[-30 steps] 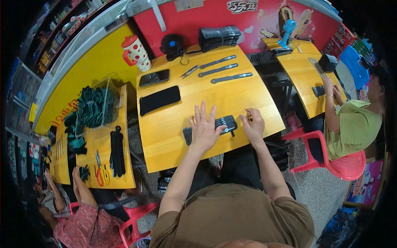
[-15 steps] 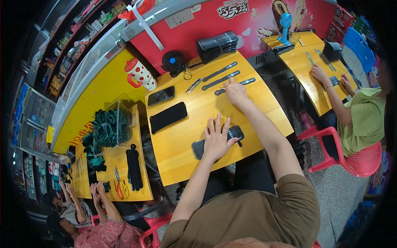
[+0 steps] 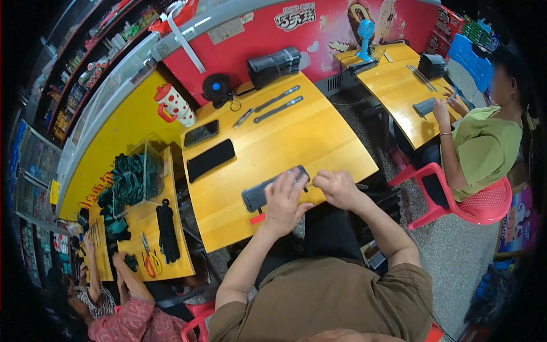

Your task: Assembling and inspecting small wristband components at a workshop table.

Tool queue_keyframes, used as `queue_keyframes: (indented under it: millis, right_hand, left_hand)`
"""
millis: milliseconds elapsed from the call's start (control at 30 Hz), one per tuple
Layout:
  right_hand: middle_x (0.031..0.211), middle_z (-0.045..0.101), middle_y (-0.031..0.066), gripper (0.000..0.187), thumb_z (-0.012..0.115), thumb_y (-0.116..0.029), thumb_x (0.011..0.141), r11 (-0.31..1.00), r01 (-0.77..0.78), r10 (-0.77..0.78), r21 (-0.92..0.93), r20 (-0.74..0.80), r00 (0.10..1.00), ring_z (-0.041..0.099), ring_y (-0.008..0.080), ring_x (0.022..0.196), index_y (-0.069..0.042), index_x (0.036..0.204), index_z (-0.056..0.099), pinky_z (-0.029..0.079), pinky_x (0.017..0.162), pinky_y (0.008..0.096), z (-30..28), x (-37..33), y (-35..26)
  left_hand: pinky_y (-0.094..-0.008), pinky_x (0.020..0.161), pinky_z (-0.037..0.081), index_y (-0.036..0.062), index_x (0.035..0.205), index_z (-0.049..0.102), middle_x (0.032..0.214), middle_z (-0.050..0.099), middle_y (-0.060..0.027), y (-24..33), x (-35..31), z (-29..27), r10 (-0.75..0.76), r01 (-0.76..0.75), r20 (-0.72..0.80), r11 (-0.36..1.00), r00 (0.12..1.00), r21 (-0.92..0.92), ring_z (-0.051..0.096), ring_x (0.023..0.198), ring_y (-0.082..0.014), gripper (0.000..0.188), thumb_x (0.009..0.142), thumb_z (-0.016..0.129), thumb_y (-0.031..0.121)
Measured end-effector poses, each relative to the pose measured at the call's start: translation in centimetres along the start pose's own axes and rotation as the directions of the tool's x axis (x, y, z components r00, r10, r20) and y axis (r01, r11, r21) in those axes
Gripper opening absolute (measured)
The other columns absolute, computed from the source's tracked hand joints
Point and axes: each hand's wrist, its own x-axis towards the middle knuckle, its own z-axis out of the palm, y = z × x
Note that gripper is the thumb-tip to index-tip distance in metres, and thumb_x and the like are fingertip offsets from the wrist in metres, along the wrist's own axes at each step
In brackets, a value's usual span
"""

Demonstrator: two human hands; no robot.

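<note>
A dark grey flat piece point(image 3: 254, 197), like a pouch or case, lies near the table's front edge with a small red tab point(image 3: 257, 219) beside its lower side. My left hand point(image 3: 280, 204) rests over its middle, fingers stretched out and slightly blurred, hiding much of it. At its right end my right hand point(image 3: 337, 188) is closed in a pinch, apparently on a dark grey strap that is mostly hidden. Two similar dark straps point(image 3: 278, 109) lie side by side farther back on the table.
Left on my table point(image 3: 319, 142) are a phone point(image 3: 201, 133), a black cloth pouch point(image 3: 211, 160) and small snips point(image 3: 243, 117). A bundle of dark pieces point(image 3: 274, 66), a fan point(image 3: 216, 89) and a dotted tumbler point(image 3: 175, 106) stand behind. Co-workers sit left and right.
My right hand has come back from the row of straps to the grey piece's right end. Three straps lay there; two lie there now. The grey piece is turned slightly, its red tab now showing.
</note>
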Motion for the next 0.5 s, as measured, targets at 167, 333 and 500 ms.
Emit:
queue_keyframes:
  millis: [167,333,500]
  right_hand:
    - [0.077,0.057,0.0105,0.007,0.06,-0.007,0.077,1.0,0.021,-0.023,0.022,0.066,0.998,0.062,0.033,0.065,-0.007,0.083,0.057,0.047,0.054,0.0431,-1.8,-3.7,-2.7]
    - [0.08,0.062,0.0106,0.01,0.066,-0.007,0.077,0.965,-0.22,0.188,0.143,0.209,0.96,0.064,0.0313,0.071,-0.005,0.086,0.063,0.049,0.059,0.0385,-4.3,-6.2,-0.8]
    - [0.075,0.061,0.0146,0.009,0.065,0.001,0.077,0.86,-0.325,0.317,0.394,0.086,0.944,0.064,0.0313,0.074,0.0,0.086,0.063,0.049,0.064,0.0352,-2.7,-5.1,-0.5]
  left_hand:
    - [-0.0384,0.064,0.046,0.0048,0.089,0.065,0.074,0.064,-0.0105,2.0,-2.5,-0.1,0.056,-0.021,0.109,0.954,0.992,-0.298,0.062,0.067,-0.0284,0.009,0.08,0.067,0.005]
    - [-0.0373,0.059,0.048,0.0021,0.086,0.064,0.074,0.065,-0.0123,0.7,-5.7,-2.1,-0.137,0.166,0.104,0.913,0.985,-0.372,0.064,0.065,-0.0292,0.003,0.084,0.062,0.004]
    - [-0.0307,0.061,0.049,-0.0039,0.088,0.065,0.073,0.061,-0.0133,-0.3,-6.6,-3.3,-0.392,0.414,0.169,0.706,0.904,-0.575,0.061,0.061,-0.0259,0.006,0.083,0.063,-0.003]
